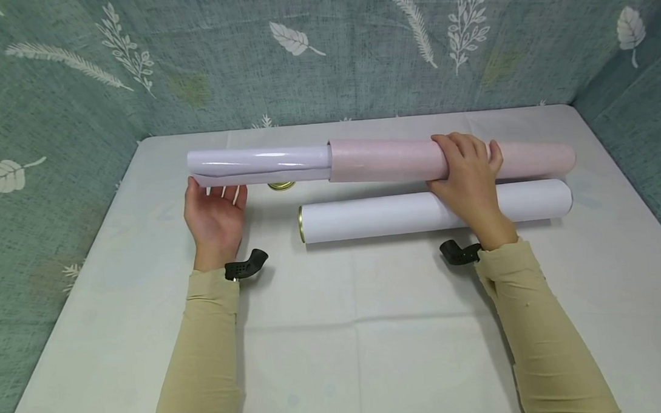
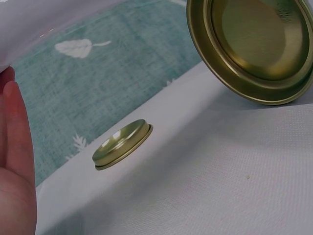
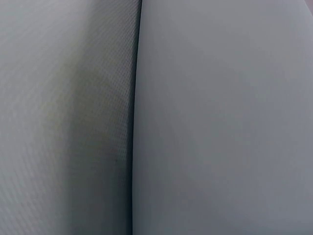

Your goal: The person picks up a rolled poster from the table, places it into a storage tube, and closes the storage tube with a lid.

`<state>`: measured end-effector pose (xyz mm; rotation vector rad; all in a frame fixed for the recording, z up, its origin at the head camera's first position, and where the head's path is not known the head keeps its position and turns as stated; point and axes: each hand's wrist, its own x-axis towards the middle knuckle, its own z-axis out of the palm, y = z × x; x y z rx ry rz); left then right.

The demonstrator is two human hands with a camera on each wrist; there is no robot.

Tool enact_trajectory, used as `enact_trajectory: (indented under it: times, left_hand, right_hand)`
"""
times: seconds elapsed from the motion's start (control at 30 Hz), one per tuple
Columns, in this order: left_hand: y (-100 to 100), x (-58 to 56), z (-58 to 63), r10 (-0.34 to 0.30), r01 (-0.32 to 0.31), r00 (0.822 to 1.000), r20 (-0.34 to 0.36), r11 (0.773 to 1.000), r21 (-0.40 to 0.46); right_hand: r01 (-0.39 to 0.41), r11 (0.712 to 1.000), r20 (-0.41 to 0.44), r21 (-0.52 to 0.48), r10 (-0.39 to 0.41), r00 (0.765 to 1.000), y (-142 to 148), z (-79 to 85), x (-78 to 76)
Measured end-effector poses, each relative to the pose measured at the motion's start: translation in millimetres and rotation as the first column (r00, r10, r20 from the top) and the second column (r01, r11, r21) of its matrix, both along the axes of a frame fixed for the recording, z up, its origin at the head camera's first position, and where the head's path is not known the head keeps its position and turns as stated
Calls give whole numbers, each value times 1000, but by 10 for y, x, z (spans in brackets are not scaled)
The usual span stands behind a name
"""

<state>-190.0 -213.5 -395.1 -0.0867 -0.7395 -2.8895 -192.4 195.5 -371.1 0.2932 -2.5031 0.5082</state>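
A glossy white rolled sheet [image 1: 258, 159] extends from the left end of a pink roll [image 1: 386, 159], its loose edge showing along the lower side. My left hand [image 1: 217, 219] is palm up under the white roll's left end, fingertips touching its underside. The right hand [image 1: 468, 165] grips the pink roll around its middle, fingers over the top and thumb on the near side. Under that wrist lies a white tube [image 1: 374, 217] with a gold metal end [image 2: 254, 44]. The right wrist view shows mostly the white tube's side [image 3: 220, 117], close up.
A loose gold lid [image 2: 122, 144] lies on the white-covered table [image 1: 325, 364], partly hidden behind the rolled sheet in the head view. Green leaf-patterned fabric [image 1: 347, 66] stands up along the table's back and sides.
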Motion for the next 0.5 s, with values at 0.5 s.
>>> enact_trajectory:
  times: [0.5]
  left_hand:
    - [16,-10,-2,-38,38,999,-8,999,17]
  right_hand:
    - [1,1000,-1,6,-1,1000,-4,10,2]
